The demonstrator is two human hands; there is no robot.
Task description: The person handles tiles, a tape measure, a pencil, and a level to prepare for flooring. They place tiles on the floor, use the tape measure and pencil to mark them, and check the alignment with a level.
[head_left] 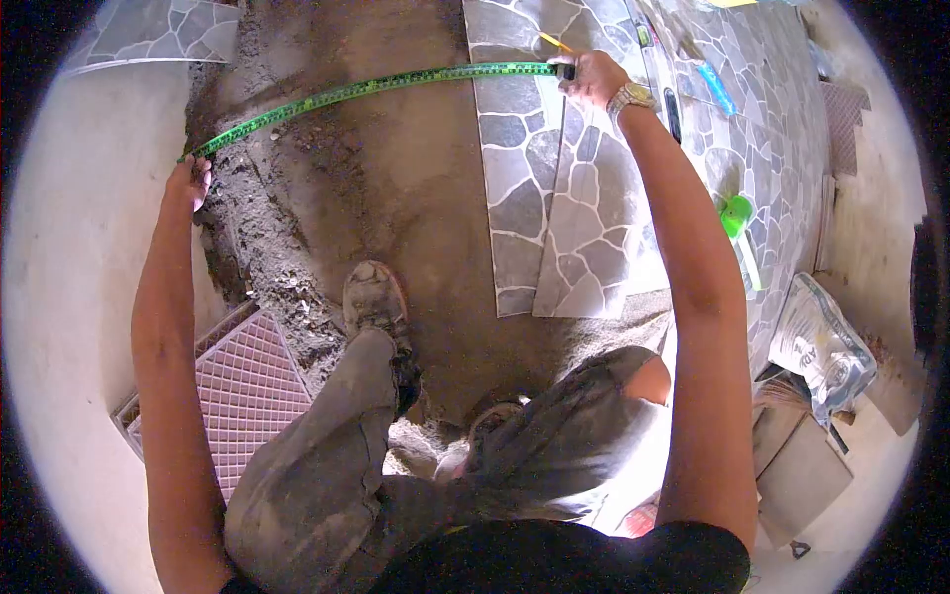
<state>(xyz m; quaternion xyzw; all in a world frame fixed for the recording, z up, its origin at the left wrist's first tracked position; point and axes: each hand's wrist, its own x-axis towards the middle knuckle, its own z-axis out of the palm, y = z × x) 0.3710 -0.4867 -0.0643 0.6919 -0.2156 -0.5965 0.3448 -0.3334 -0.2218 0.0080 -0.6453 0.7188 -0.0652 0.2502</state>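
Observation:
A green tape measure (381, 85) stretches in a slight arc across a strip of bare, sandy ground (416, 198). My left hand (190, 182) is closed on its far-left end, beside the base of the pale wall. At the other end my right hand (592, 79), with a watch on the wrist, grips the tape's dark case over the stone-patterned tiles (510, 188). Part of the case is hidden by the fingers. A yellow pencil (556, 42) shows just above my right hand.
A spirit level (648, 49), a blue object (716, 89) and a green tool (735, 216) rest on the tiled floor at right. A printed bag (821, 346) stands lower right. Tiles with a gridded back (247, 391) lean at lower left. My shoe (376, 297) is on the ground.

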